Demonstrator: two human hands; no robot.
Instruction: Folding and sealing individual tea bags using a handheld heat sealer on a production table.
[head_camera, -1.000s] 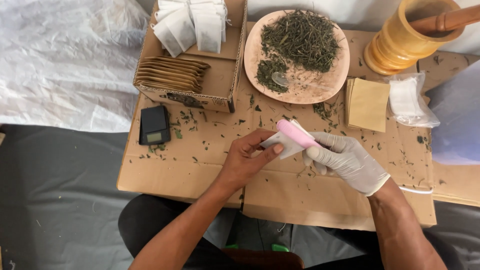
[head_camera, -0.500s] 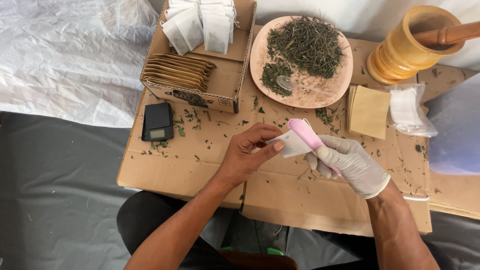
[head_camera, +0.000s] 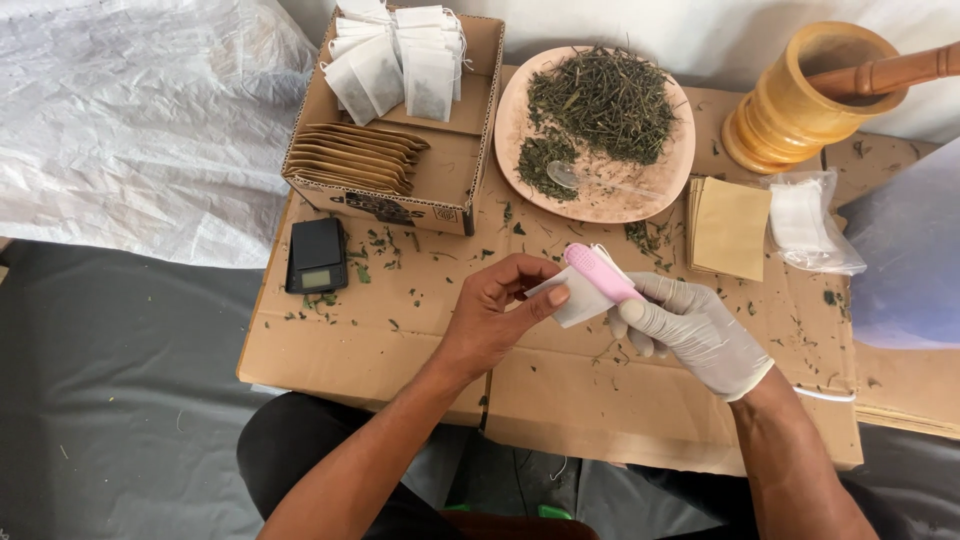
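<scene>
My bare left hand (head_camera: 497, 308) pinches a small white filter bag (head_camera: 578, 298) by its edge, above the cardboard work surface (head_camera: 400, 340). My right hand (head_camera: 690, 325), in a white glove, holds a pink hand-held sealer (head_camera: 600, 273) clamped across the bag's top. Both hands meet at the middle of the cardboard, in front of a pinkish plate (head_camera: 600, 205) heaped with dried green herbs (head_camera: 605, 100). A clear spoon (head_camera: 570, 177) lies on the plate.
A cardboard box (head_camera: 455, 150) at the back holds white filled bags (head_camera: 400, 60) and brown envelopes (head_camera: 355, 158). A black pocket scale (head_camera: 316, 255) lies left. A wooden mortar (head_camera: 805, 95) with pestle, tan envelopes (head_camera: 730, 228) and a plastic pack (head_camera: 805, 220) sit right. Herb crumbs are scattered.
Both hands stay together on the bag and sealer; they shifted only slightly with the camera's move. My left fingers have adjusted their pinch on the bag.
</scene>
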